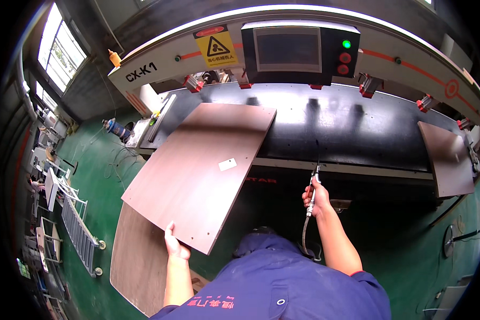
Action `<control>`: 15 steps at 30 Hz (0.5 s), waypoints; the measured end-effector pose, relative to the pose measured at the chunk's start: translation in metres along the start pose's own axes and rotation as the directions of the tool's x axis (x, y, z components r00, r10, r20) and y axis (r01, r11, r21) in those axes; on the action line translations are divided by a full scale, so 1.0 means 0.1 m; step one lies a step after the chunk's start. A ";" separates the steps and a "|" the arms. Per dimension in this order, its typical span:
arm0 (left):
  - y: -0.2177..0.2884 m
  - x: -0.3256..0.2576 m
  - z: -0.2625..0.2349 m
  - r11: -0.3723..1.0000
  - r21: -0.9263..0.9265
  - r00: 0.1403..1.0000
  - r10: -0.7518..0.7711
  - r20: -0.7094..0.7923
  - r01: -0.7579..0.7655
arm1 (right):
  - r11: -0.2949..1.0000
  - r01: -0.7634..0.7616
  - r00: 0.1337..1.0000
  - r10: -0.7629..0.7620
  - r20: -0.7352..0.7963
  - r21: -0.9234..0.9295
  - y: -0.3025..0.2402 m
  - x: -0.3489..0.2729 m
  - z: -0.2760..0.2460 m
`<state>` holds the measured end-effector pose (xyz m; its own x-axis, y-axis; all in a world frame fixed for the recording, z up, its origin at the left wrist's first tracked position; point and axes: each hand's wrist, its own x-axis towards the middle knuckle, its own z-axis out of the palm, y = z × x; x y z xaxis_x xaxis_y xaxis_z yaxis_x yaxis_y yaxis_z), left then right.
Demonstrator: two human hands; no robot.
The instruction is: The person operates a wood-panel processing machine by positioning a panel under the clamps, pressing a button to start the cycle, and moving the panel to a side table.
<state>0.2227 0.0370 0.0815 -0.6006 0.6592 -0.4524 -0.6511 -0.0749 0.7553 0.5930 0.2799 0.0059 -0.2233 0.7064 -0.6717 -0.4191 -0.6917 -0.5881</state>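
Note:
My left hand (175, 245) grips the near edge of a large brown wood-grain panel (186, 176), thumb on top and fingers hidden underneath. The panel slants away from me, its far part over the black machine bed (352, 133). A small white label (227, 164) is stuck on it, and small holes show near its corners. In my right hand (318, 200) is an air blow gun (317, 173), with the fingers wrapped round it. Its nozzle points at the bed's front edge, and a grey hose (305, 230) hangs from its lower end.
A beam with a screen (288, 49) and red-tipped clamps (369, 85) spans the bed. Another brown panel (447, 160) lies at the bed's right end. More board (138, 256) is below the held panel. A wheeled rack (79, 234) stands left, a fan (449, 242) right.

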 end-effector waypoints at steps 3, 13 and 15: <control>0.08 0.16 -0.21 0.999 -0.041 1.000 0.019 -0.021 -0.020 | 0.997 -0.052 0.993 0.045 0.109 0.061 0.10 0.13 0.12; 0.57 0.35 -0.23 1.000 -0.010 0.989 -0.011 -0.147 0.009 | 0.959 -0.174 0.936 0.090 0.340 0.223 0.34 0.63 1.30; 0.67 0.33 -0.21 0.999 0.025 0.985 -0.015 -0.175 0.020 | 0.947 -0.216 0.921 0.116 0.371 0.240 0.41 0.85 1.48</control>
<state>0.1495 0.0382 0.1069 -0.6625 0.5195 -0.5396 -0.6510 -0.0430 0.7578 0.4260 0.3339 -0.0088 -0.5809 0.6265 -0.5196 -0.5598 -0.7710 -0.3037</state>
